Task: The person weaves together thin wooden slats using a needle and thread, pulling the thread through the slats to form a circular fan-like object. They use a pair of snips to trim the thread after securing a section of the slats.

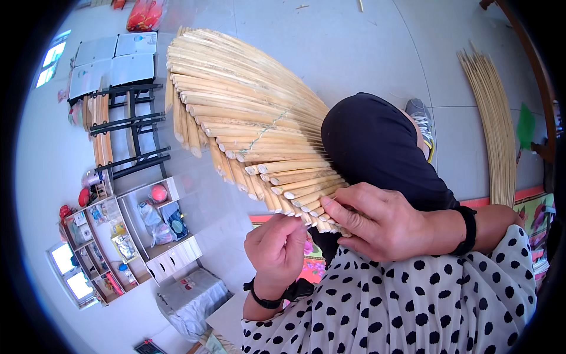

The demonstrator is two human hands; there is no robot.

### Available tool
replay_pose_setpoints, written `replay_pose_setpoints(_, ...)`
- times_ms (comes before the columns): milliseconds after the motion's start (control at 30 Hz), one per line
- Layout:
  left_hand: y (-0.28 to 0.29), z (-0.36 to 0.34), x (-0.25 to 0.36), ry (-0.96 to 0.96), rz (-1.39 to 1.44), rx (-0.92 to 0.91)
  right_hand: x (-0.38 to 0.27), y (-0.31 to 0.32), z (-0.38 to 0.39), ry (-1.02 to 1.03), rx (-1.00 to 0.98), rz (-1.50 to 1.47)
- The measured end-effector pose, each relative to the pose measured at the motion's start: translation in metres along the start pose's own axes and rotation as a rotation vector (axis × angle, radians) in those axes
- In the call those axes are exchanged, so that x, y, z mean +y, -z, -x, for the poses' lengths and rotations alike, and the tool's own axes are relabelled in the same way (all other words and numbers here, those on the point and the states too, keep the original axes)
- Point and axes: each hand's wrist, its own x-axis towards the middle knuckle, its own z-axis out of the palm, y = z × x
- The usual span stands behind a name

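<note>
A thick mat of straw-coloured stalks (236, 88) fans out from my lap toward the far left, resting against my raised knee. Its stalks lie side by side in two layers, with cut round ends along the near left edge. A line of pale greenish thread (265, 134) crosses the upper layer. At the near corner, my right hand (377, 221) is closed on the mat, thumb and fingers pressing the stalk ends. My left hand (276, 245) is pinched just below that edge; whatever lies between its fingertips is too small or hidden to make out.
On the tiled floor at the right lies a long bundle of thin stalks (492, 124), near a wooden furniture leg (539, 150). My shoe (420, 124) stands beyond the knee. Shelves (112, 242), a covered box (191, 301) and a black metal frame (132, 127) stand to the left.
</note>
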Motion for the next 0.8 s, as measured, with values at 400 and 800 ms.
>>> replay_pose_setpoints(400, -0.002, 0.005, 0.012, 0.113, 0.011, 0.035, -0.005, 0.006, -0.002, 0.013, 0.051, 0.066)
replay_pose_setpoints(800, -0.009, 0.001, 0.015, 0.17, 0.148, 0.074, -0.006, 0.005, -0.003, 0.073, 0.057, 0.126)
